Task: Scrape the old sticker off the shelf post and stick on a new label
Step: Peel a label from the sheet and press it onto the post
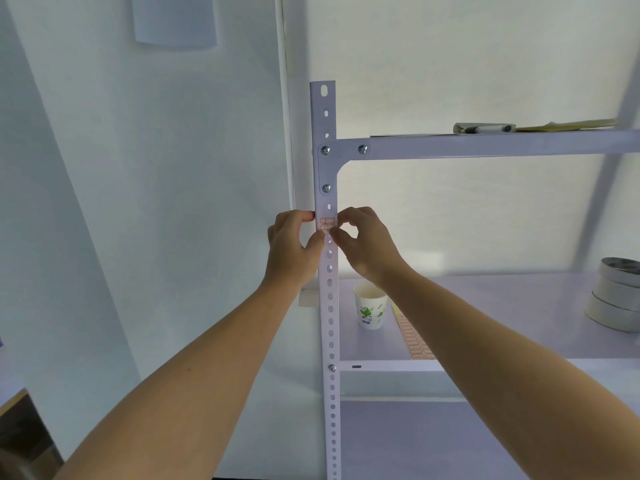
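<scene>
- A sheet of paper (175, 20) is pinned high on the wall and cut off by the top edge.
- The left hand (294, 247) is curled round the left edge of the white perforated shelf post (330, 306), with the thumb laid on its front.
- Two small red-bordered labels (327, 224) are stuck one above the other on the post, just below the bracket screws; their writing is too small to be read.
- The right hand (367, 244) is held with fingers curled and the thumb tip set on the lower label's right end; whether the label is pinched or only pressed cannot be told.
- A paper cup (370, 306) is stood upright on the middle shelf; its mouth is partly covered by the right wrist and no contents can be made out.
- A label sheet (414, 337) is laid beside the cup, partly hidden by the right forearm.
- A marker (485, 128) is seen lying on the top shelf.
- Stacked tape rolls (616, 296) are cut off at the right edge.
</scene>
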